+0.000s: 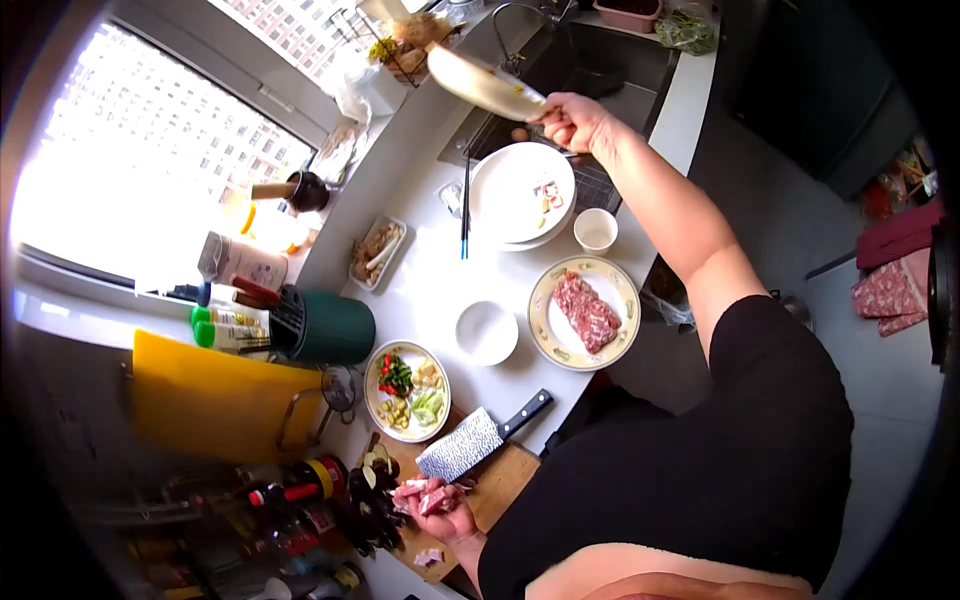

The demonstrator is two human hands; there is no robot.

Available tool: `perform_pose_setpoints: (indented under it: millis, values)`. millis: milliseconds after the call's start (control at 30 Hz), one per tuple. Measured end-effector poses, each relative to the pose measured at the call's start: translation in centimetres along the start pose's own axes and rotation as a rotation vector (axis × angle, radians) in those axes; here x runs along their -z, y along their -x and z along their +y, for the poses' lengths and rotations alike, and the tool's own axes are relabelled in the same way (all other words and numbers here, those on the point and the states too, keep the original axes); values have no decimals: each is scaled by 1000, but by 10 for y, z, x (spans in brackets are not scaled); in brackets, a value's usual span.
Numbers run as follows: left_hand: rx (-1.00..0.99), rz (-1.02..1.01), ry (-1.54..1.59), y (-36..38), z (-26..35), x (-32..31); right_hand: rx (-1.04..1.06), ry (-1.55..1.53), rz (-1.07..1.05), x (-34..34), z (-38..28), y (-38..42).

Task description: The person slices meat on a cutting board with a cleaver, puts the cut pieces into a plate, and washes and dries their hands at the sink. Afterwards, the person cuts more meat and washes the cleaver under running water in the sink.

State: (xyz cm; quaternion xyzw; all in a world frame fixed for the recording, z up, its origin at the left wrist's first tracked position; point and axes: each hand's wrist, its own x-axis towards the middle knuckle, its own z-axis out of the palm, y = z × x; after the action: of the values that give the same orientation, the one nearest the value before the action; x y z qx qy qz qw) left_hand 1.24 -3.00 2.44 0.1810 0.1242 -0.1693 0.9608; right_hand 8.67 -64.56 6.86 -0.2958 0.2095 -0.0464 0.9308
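My right hand (572, 122) is stretched out over the sink side and grips a pale plate (482, 84) by its rim, tilted. Low in the view, my left hand (447, 522) is cupped around pink pieces of raw meat (430, 496) above the wooden cutting board (508, 484). A cleaver (462, 447) with a black handle lies across the board's edge. Cut eggplant (372, 500) sits beside my left hand, and a small piece of meat (429, 556) rests on the board. Minced meat (588, 313) lies on a patterned plate (622, 346).
A plate of chopped vegetables (408, 434) stands behind the cleaver. Farther along are a white bowl (487, 333), a cup (596, 230), large white plates (505, 195) and chopsticks (465, 210). A green knife holder (338, 326) stands by the window, and the sink (640, 70) is at the far end.
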Motion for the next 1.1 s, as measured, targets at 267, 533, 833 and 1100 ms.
perform_pose_setpoints:
  millis: [267, 533, 833, 1100]
  values:
    - [24, 95, -59, -4, -8, -26, 221, -807, -176, 92, -81, -40]
    - [-33, 97, -152, -10, -19, -45, 391, -784, -251, 112, -119, -43]
    - [-81, 186, -178, -11, -16, -31, 424, -567, -125, 104, -111, -55]
    - [-12, 160, -120, -19, -8, -14, 7, 64, -52, -43, 24, -36]
